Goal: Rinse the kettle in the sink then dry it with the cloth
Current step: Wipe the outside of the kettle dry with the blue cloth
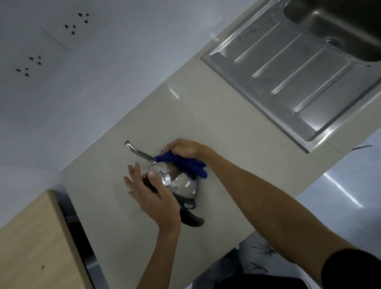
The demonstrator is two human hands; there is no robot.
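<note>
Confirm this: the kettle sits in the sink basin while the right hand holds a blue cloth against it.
Wrong place. The head view shows the kettle on the countertop, apart from the sink; the right hand does hold the blue cloth against it.

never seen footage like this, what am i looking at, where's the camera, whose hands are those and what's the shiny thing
There is no machine here. This is one picture from a wide-angle camera worn on a person's head, looking down at their own two bare hands, which is why the room looks tilted.

On the beige counter is a shiny steel kettle with a long spout and a black handle. The left hand steadies it, fingers straight and thumb on the metal. The right hand grips a blue cloth and holds it against the kettle's far side, so this looks like the drying step.

The steel sink with its ribbed draining board is at the upper right, apart from the kettle. The dark dots on the wall are sockets.
</note>
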